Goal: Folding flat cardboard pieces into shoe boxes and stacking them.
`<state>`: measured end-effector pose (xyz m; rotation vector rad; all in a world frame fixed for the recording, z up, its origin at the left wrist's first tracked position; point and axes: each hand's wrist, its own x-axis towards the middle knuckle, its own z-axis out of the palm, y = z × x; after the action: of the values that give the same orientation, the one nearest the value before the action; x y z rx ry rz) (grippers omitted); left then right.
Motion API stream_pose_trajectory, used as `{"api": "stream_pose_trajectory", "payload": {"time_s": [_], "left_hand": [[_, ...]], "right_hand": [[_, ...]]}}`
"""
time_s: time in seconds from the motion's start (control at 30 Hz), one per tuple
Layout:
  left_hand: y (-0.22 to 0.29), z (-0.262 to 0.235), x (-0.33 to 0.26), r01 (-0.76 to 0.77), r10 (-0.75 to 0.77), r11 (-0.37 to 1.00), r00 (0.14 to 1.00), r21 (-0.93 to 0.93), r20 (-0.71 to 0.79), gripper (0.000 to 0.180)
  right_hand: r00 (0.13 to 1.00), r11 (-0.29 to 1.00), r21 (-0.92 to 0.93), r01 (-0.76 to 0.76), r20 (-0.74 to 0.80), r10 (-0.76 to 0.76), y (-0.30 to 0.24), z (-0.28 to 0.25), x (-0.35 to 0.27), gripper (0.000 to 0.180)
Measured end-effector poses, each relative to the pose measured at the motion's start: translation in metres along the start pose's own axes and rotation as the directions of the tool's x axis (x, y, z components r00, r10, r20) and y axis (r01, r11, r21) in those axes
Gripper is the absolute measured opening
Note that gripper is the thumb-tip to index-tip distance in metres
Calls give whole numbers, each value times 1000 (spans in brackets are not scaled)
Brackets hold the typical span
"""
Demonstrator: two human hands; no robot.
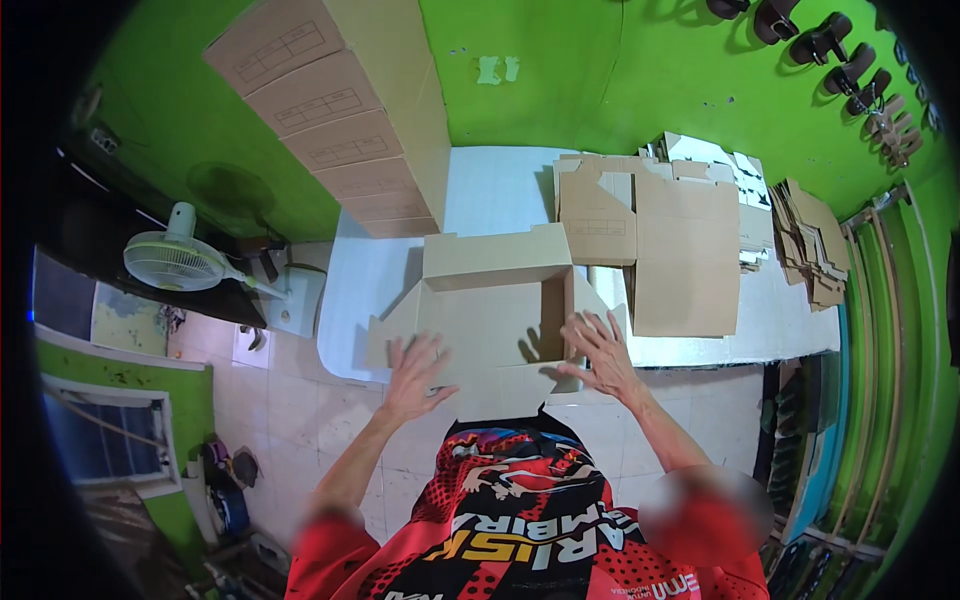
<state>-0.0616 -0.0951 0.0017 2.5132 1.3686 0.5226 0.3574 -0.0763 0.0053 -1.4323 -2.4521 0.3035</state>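
A partly folded cardboard box lies at the front edge of the white table, its back and right walls raised and its front flap hanging toward me. My left hand is spread over the box's left side flap, fingers apart and nothing in them. At the right wall, my right hand is spread too, its fingers over the right side flap. Whether either palm presses on the cardboard I cannot tell.
A tall stack of closed boxes stands at the table's back left. Flat cardboard sheets lie to the right, with more flat pieces at the far right. A fan stands left of the table. Sandals hang on the green wall.
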Motion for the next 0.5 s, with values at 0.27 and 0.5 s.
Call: {"api": "stream_pose_trajectory", "payload": {"time_s": [0.27,0.5], "left_hand": [[-29,14,-11,127,-130,991,982,33,139,74],[7,50,7,185,-190,963,982,-194,-7,75]], "right_hand": [[959,981,-92,169,245,-142,-3,33,7,77],[981,983,155,97,150,-120,-19,39,8,67]]}}
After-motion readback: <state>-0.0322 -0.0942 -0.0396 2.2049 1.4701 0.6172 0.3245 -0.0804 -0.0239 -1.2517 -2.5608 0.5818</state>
